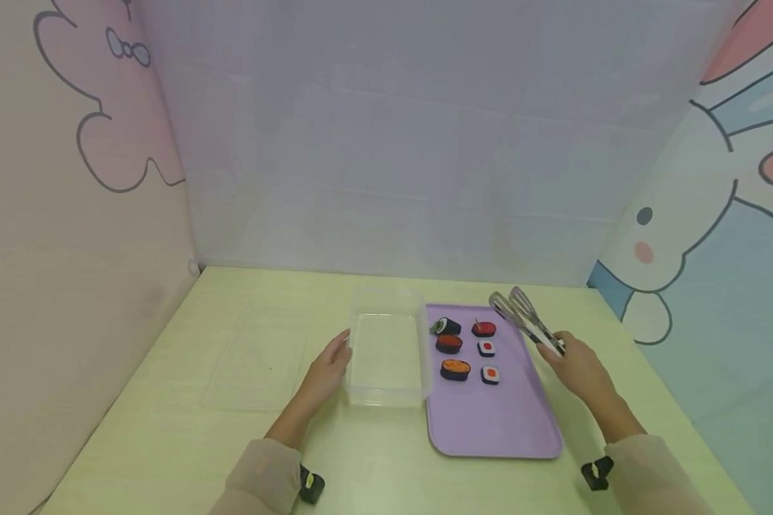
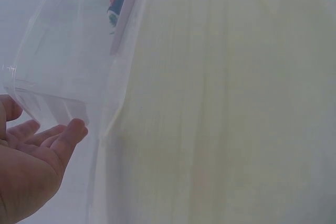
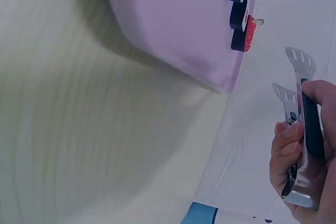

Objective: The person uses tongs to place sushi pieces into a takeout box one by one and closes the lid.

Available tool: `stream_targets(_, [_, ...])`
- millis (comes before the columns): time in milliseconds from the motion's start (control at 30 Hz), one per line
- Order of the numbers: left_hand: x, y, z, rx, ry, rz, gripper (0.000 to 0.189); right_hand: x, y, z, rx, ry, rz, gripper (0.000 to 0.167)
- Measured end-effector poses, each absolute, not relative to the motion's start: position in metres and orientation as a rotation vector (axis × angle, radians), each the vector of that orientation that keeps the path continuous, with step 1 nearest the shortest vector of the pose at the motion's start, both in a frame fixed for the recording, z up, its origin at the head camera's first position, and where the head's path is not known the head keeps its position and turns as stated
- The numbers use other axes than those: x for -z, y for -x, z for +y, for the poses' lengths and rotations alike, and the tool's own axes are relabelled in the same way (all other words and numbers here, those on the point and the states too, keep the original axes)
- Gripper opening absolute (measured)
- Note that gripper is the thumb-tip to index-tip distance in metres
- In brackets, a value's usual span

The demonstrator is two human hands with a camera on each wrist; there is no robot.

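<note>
My left hand (image 1: 328, 365) holds the left side of a clear plastic container (image 1: 386, 397), with nothing inside it. In the left wrist view the fingertips (image 2: 76, 125) lie against its transparent wall, near a corner. My right hand (image 1: 580, 365) grips metal tongs (image 1: 527, 320) with dark handle grips; their slotted tips stand apart over the far right corner of a purple tray (image 1: 489, 425). On the tray lie toy sushi pieces, among them an orange-topped one (image 1: 455, 370), a red-topped one (image 1: 449, 344) and a white roll (image 1: 490, 374). The tong tips hold nothing.
A flat, clear sheet like a lid (image 1: 258, 357) lies on the left of the pale table (image 1: 373, 458). The container's right wall overlaps the tray's left edge in the head view. Fabric walls with cartoon figures, including a rabbit (image 1: 676, 222), surround the table.
</note>
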State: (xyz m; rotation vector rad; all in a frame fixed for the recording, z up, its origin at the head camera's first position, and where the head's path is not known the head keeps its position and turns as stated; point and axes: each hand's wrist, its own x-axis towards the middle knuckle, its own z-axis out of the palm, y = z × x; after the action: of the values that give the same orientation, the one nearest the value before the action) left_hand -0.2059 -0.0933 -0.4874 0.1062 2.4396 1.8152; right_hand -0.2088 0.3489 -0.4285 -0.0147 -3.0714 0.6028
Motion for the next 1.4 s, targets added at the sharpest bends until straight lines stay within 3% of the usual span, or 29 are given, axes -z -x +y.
stream_targets(533, [0.488, 0.205, -0.094, -1.817, -0.125, 2.441, 0.050, 0.417, 0.233, 0.337, -0.321, -0.508, -3.077, 0.048])
stream_targets(1100, [0.487, 0.204, -0.091, -1.829, -0.078, 2.447, 0.048, 0.418, 0.264, 0.330, -0.237, -0.682, -3.145, 0.047])
stream_targets(1400, [0.490, 0.206, -0.092, -1.838, -0.101, 2.440, 0.048, 0.418, 0.269, 0.323, -0.243, -0.705, -3.128, 0.039])
